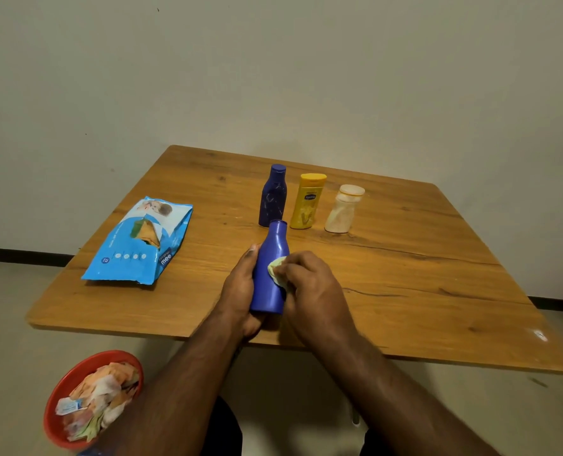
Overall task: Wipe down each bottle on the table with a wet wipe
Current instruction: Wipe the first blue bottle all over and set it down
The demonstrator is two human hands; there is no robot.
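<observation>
The left grip [240, 284] clasps the blue bottle [270, 274] from its left side, cap end tilted toward the far edge of the counter [421, 274], above the near edge. The right grip [309, 284] pinches a wet wipe [277, 269] (pale, crumpled) against the bottle's right side.

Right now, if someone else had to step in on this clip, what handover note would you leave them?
Left hand grips the blue bottle above the table.
Right hand presses a wipe on its side.
Dark bottle, yellow bottle and pale bottle stand in a row behind.
Wipe pack lies left; red bowl of used wipes sits below.
Done: unclear. The dark bottle looks smeared. Left: finish blue, check the rest.
</observation>
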